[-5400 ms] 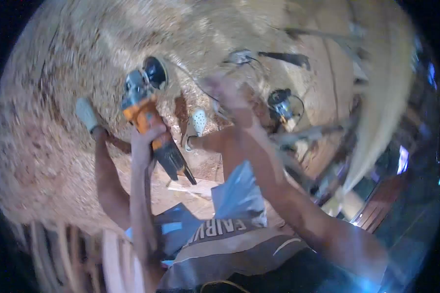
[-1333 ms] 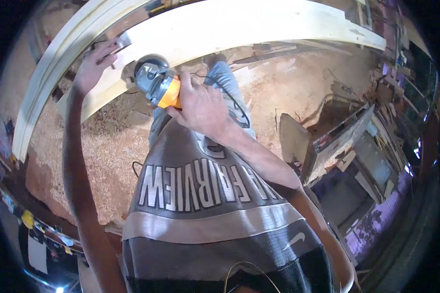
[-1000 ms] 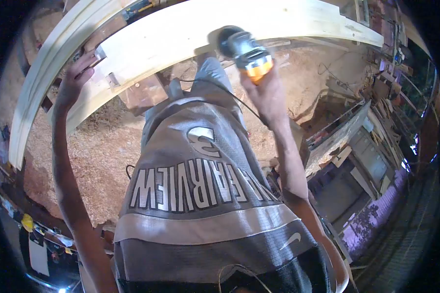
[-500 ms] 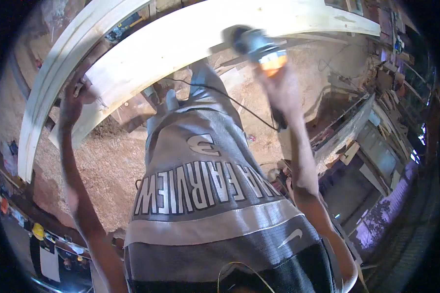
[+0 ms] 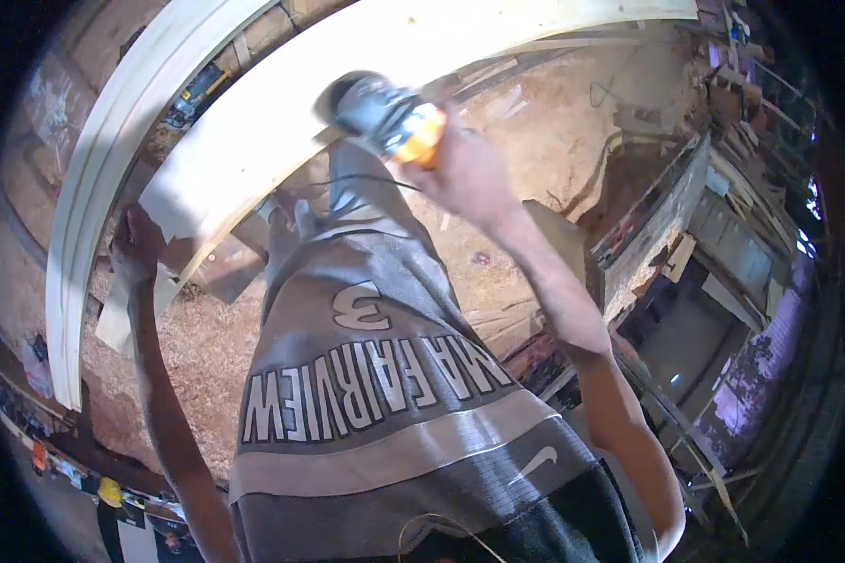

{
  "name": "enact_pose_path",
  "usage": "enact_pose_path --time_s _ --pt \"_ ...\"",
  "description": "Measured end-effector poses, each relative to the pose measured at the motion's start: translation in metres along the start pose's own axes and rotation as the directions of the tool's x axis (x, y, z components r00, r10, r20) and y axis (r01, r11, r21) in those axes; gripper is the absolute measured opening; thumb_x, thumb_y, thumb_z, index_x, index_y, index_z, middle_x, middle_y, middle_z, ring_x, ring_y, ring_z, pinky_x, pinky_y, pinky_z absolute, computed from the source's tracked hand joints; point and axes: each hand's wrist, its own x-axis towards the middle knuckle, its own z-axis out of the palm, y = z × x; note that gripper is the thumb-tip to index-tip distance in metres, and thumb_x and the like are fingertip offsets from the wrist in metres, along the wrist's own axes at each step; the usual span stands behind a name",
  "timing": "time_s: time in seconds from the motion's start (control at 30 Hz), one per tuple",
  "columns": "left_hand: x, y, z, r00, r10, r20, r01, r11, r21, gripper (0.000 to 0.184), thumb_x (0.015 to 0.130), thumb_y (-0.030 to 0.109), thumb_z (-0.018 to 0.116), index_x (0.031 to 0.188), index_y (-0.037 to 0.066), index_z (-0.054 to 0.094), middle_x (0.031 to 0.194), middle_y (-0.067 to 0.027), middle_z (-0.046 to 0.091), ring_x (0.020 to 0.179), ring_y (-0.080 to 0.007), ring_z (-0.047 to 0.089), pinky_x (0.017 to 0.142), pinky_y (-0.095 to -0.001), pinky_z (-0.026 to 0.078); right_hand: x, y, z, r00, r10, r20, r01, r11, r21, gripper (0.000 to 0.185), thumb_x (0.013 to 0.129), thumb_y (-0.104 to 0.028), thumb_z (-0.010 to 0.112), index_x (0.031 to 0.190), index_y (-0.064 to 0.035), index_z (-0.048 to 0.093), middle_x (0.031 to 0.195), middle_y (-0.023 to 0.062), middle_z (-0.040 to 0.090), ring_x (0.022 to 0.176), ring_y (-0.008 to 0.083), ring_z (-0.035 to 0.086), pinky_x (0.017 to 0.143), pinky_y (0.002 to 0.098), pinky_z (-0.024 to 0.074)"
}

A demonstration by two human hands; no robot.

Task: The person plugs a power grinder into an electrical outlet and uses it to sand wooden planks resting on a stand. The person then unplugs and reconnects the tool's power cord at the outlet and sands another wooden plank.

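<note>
A wide pale wooden board (image 5: 244,150) stretches across the upper view, looking curved through the lens. My right hand (image 5: 469,183) is closed round an orange and grey angle grinder (image 5: 394,122). The grinder's blurred disc end is over the board's near edge; whether it touches the wood I cannot tell. At the board's left end, my left hand (image 5: 138,244) is closed on the wood, its fingers partly in shadow. A dark power cord (image 5: 361,176) runs from near my right hand across my leg.
A second long grooved timber (image 5: 89,206) lies beyond the board on the left. Sawdust (image 5: 197,375) covers the floor around my legs. On the right are a rough wooden trough-like frame (image 5: 652,235) and stacked offcuts (image 5: 751,216). A yellow object (image 5: 110,492) sits at lower left.
My right hand has swept the angle grinder leftward and slightly down along the board's near edge. My left hand stays by the board's left end, and the camera view has shifted a little.
</note>
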Motion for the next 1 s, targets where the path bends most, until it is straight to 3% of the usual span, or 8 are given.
enact_pose_path --time_s 0.1,0.2,0.43,0.5,0.6,0.77,0.87,1.0 --pt "-0.001 0.012 -0.003 0.932 -0.33 0.15 0.362 0.829 -0.427 0.04 0.11 0.033 0.041 0.109 0.001 0.065 0.075 -0.0083 0.061 0.068 -0.0156 0.06 0.061 -0.0338 0.048 0.015 0.059 -0.03 0.981 0.141 -0.136 -0.136 0.99 0.046 0.069 0.084 -0.044 0.076 0.123 0.007 0.051 0.095 0.0232 0.072 0.079 0.0396 0.073 0.066 0.0457 0.0595" --pt "-0.017 -0.005 -0.021 0.974 0.161 -0.16 -0.158 0.987 0.031 0.037 0.11 0.031 0.042 0.101 0.003 0.064 0.071 -0.0053 0.057 0.066 -0.0143 0.056 0.06 -0.0333 0.046 0.017 0.113 -0.049 0.955 0.149 -0.257 -0.133 0.988 0.077 0.068 0.086 -0.046 0.073 0.125 0.0052 0.052 0.1 0.0265 0.072 0.092 0.0391 0.073 0.075 0.0463 0.0593" --pt "-0.033 -0.021 -0.046 0.997 -0.004 -0.074 -0.008 0.987 -0.161 0.036 0.11 0.032 0.042 0.09 0.006 0.057 0.069 -0.004 0.051 0.063 -0.015 0.049 0.056 -0.0345 0.042 0.013 0.149 -0.073 0.861 0.34 -0.378 -0.315 0.941 0.128 0.061 0.085 -0.042 0.074 0.122 0.0035 0.058 0.096 0.0226 0.074 0.095 0.0343 0.074 0.081 0.0431 0.0573" --pt "-0.038 -0.025 -0.041 0.994 0.017 -0.105 -0.035 0.985 -0.168 0.037 0.11 0.033 0.042 0.087 0.006 0.054 0.068 -0.0029 0.047 0.062 -0.0137 0.047 0.055 -0.0339 0.04 -0.002 0.119 -0.048 0.903 0.024 -0.43 0.086 0.968 0.235 0.052 0.086 -0.04 0.076 0.114 0.0013 0.062 0.085 0.0193 0.074 0.081 0.0335 0.075 0.071 0.0415 0.0589" --pt "-0.042 -0.031 -0.038 0.982 -0.182 -0.053 0.141 0.889 -0.435 0.039 0.109 0.035 0.045 0.086 0.004 0.052 0.069 -0.0005 0.047 0.063 -0.0112 0.046 0.053 -0.0305 0.039 -0.023 0.001 -0.038 0.991 0.103 0.084 -0.101 0.995 -0.025 0.053 0.083 -0.042 0.079 0.114 -0.0029 0.064 0.093 0.0184 0.073 0.081 0.0378 0.072 0.07 0.0472 0.0583" --pt "-0.047 -0.083 -0.023 0.957 -0.284 -0.065 0.194 0.788 -0.584 0.038 0.109 0.033 0.047 0.092 0.0 0.056 0.071 0.0004 0.048 0.063 -0.0093 0.045 0.051 -0.0277 0.039 -0.024 -0.064 0.0 0.974 -0.207 0.089 0.201 0.977 0.075 0.065 0.081 -0.036 0.078 0.123 0.003 0.047 0.082 0.0209 0.068 0.072 0.0373 0.072 0.061 0.0476 0.0574" --pt "-0.056 -0.096 -0.038 0.979 -0.205 -0.021 0.176 0.884 -0.433 0.039 0.109 0.03 0.045 0.107 -0.005 0.062 0.074 -0.0031 0.055 0.064 -0.0089 0.05 0.051 -0.028 0.042 -0.011 -0.044 -0.012 0.976 -0.143 0.166 0.128 0.987 0.096 0.065 0.08 -0.035 0.079 0.122 0.0014 0.045 0.08 0.0186 0.068 0.072 0.0378 0.071 0.061 0.0471 0.0574" --pt "-0.069 -0.144 -0.043 0.933 0.33 -0.143 -0.252 0.884 0.393 0.04 0.108 0.027 0.044 0.114 -0.009 0.062 0.09 -0.0228 0.066 0.076 -0.0328 0.059 0.07 -0.0436 0.048 -0.005 0.031 -0.052 0.994 0.039 -0.099 -0.037 0.999 0.028 0.066 0.08 -0.037 0.079 0.126 -0.0008 0.049 0.087 0.0225 0.07 0.074 0.0397 0.071 0.063 0.048 0.0582"
